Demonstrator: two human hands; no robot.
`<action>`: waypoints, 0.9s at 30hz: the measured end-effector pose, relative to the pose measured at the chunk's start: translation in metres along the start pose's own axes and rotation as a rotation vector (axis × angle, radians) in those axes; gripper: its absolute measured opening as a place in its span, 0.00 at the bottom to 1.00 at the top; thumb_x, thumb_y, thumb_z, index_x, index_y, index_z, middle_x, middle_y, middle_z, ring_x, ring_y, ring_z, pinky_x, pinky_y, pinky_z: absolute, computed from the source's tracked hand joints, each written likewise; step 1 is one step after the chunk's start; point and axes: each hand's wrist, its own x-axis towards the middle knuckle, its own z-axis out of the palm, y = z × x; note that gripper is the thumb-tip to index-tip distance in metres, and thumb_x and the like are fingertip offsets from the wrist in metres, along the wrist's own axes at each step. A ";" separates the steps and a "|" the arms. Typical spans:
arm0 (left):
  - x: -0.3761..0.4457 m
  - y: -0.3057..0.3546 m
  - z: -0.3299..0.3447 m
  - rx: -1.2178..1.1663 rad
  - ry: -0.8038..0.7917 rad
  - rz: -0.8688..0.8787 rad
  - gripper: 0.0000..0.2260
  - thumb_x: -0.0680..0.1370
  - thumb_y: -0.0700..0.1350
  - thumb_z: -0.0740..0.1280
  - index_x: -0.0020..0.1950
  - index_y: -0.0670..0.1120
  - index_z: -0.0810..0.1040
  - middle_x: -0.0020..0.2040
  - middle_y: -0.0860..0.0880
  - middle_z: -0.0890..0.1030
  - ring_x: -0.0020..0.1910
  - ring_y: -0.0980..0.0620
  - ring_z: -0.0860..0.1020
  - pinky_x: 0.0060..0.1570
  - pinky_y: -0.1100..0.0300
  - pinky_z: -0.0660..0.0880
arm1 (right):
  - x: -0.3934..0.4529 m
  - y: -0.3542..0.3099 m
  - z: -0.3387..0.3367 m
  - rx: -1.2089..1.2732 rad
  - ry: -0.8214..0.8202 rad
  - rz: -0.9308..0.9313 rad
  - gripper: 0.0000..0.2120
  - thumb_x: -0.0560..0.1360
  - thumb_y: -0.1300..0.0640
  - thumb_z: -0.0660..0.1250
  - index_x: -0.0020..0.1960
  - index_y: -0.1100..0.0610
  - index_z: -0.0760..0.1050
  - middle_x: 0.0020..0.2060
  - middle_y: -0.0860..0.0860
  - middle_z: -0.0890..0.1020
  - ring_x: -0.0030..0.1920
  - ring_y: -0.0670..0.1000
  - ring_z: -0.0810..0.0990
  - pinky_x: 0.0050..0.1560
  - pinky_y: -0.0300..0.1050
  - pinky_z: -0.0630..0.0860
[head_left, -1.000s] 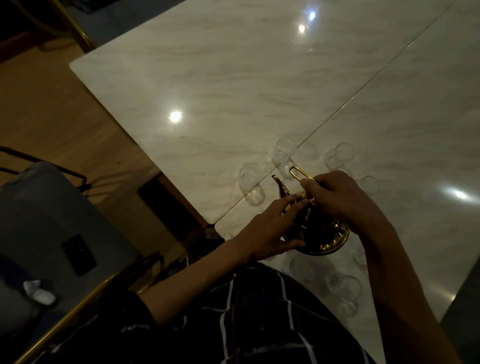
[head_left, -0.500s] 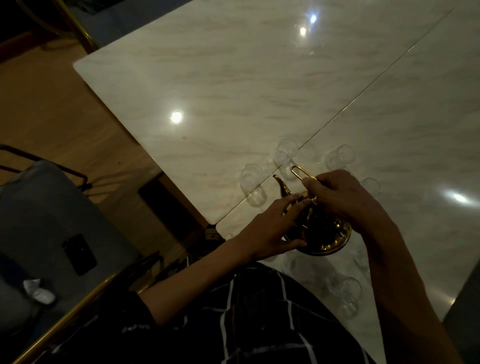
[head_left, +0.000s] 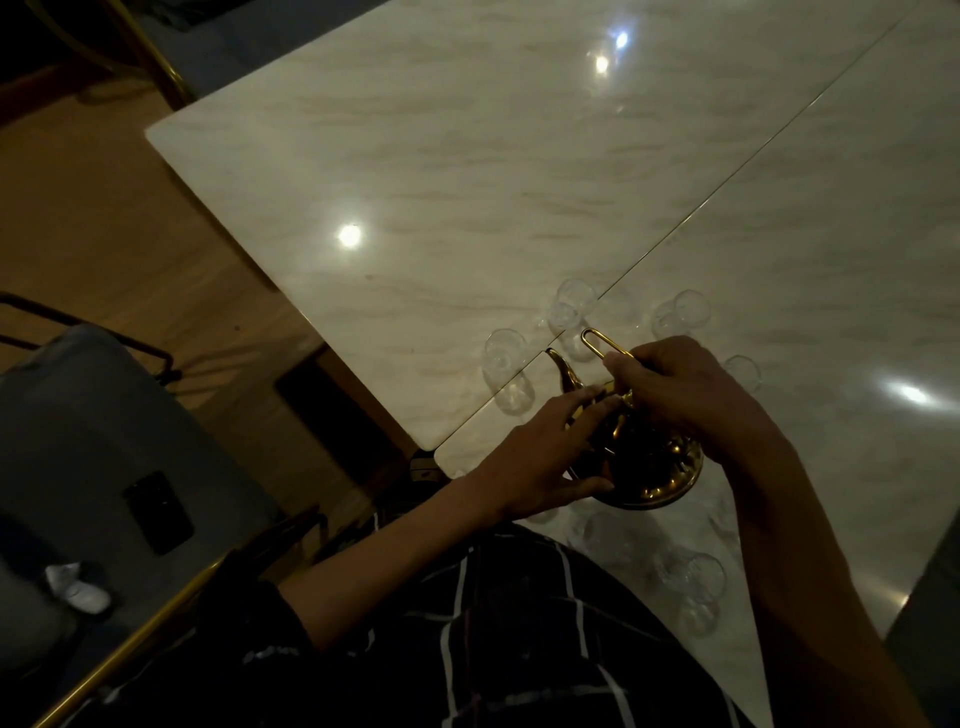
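A golden teapot (head_left: 660, 478) with a curved spout and a tall loop handle stands on the marble table (head_left: 467, 182) near its front edge. My right hand (head_left: 680, 389) grips the loop handle from above, fingers curled round it. My left hand (head_left: 545, 457) rests against the pot's left side with fingers fairly straight on its top and the thumb at its base. Much of the pot is hidden under both hands.
Several small clear glasses ring the teapot, for example a left glass (head_left: 506, 371), a far glass (head_left: 571, 306) and a near glass (head_left: 693, 582). A grey chair (head_left: 78, 441) at the left holds a dark phone (head_left: 158, 512). Wooden floor lies beyond the table's left edge.
Both hands and the teapot stay almost where they were; only a slight shift of the view is visible.
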 end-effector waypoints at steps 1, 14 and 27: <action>0.000 0.000 0.000 0.001 0.001 0.001 0.41 0.76 0.58 0.71 0.82 0.52 0.52 0.81 0.47 0.55 0.77 0.48 0.61 0.56 0.46 0.80 | 0.000 0.000 0.000 -0.001 0.002 0.002 0.20 0.81 0.48 0.62 0.35 0.57 0.80 0.29 0.55 0.79 0.32 0.53 0.79 0.41 0.49 0.76; 0.000 -0.002 -0.002 -0.008 0.014 0.016 0.41 0.76 0.58 0.71 0.82 0.51 0.52 0.81 0.48 0.54 0.77 0.48 0.62 0.56 0.48 0.80 | 0.000 -0.005 0.000 -0.008 -0.006 0.009 0.20 0.80 0.48 0.62 0.36 0.58 0.81 0.31 0.57 0.81 0.33 0.54 0.80 0.45 0.55 0.80; 0.002 -0.002 0.000 -0.021 0.004 0.002 0.41 0.76 0.58 0.72 0.82 0.52 0.53 0.81 0.48 0.55 0.77 0.48 0.61 0.58 0.48 0.80 | 0.003 -0.001 -0.001 -0.023 0.007 0.018 0.20 0.80 0.48 0.62 0.36 0.58 0.81 0.30 0.58 0.81 0.35 0.60 0.82 0.45 0.57 0.80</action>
